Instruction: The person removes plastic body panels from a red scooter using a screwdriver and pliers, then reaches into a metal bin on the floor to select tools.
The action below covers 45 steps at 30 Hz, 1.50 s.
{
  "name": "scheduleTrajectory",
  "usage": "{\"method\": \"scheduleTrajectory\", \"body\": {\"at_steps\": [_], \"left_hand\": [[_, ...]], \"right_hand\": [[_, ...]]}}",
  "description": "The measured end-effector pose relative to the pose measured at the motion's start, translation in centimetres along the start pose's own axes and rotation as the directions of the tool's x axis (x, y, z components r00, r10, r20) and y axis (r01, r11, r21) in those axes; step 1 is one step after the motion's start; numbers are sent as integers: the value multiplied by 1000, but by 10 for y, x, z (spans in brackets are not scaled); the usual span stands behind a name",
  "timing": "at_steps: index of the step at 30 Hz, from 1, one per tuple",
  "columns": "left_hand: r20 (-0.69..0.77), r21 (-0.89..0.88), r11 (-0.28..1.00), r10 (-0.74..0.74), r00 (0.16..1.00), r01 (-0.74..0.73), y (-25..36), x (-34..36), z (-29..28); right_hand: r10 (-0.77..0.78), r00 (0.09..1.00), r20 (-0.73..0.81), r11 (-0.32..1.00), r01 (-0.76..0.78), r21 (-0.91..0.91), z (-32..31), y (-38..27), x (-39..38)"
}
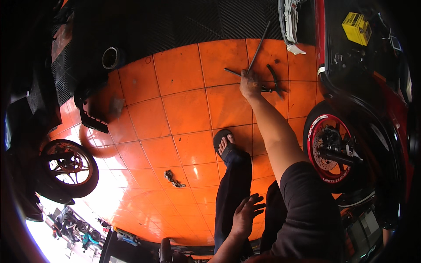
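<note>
My right hand (251, 84) reaches far forward, low over the orange tiles, its fingers closed around the junction of a T-handle wrench (258, 47). The long thin shaft points away toward the black mat, and one end of the crossbar sticks out to the left. Just right of that hand lies a dark curved tool (273, 77) that looks like pliers, partly hidden by the hand. My left hand (246, 215) hovers near my dark trouser leg with its fingers apart, holding nothing.
A red-rimmed motorcycle wheel (330, 148) stands at right, below red bodywork and a yellow box (356, 28). Another wheel (68, 168) is at left. A crumpled rag (174, 179) lies on the tiles, a round container (111, 58) beside the ribbed black mat (184, 22).
</note>
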<state>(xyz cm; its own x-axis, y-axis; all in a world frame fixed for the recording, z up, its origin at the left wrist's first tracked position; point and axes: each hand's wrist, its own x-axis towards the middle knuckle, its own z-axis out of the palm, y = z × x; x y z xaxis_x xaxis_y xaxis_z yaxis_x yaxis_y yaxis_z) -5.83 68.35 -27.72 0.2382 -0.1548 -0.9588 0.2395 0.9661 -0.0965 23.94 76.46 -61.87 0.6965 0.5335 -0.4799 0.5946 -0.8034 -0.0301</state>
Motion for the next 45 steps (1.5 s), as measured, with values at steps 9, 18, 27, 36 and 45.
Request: {"method": "scheduleTrajectory", "body": {"at_steps": [9,18,27,36,45], "left_hand": [[70,26,1000,4,998,-6,-20,6,-9],[649,-427,904,331,685,-32,-76,-32,-1],[942,290,113,144,304,-950,-224,-263,244],[770,324,626,261,582,-709,-293,-267,432],[721,435,647,166,673,-626,-268,-253,463]], "right_hand": [[99,887,-452,822,183,539,-104,-1,-131],[-76,997,-10,571,52,819,-343,96,-545],[372,923,-95,603,-163,781,-397,270,-865],[553,573,-605,670,127,731,-468,331,-854],[621,706,-340,425,61,903,-506,345,-798]]}}
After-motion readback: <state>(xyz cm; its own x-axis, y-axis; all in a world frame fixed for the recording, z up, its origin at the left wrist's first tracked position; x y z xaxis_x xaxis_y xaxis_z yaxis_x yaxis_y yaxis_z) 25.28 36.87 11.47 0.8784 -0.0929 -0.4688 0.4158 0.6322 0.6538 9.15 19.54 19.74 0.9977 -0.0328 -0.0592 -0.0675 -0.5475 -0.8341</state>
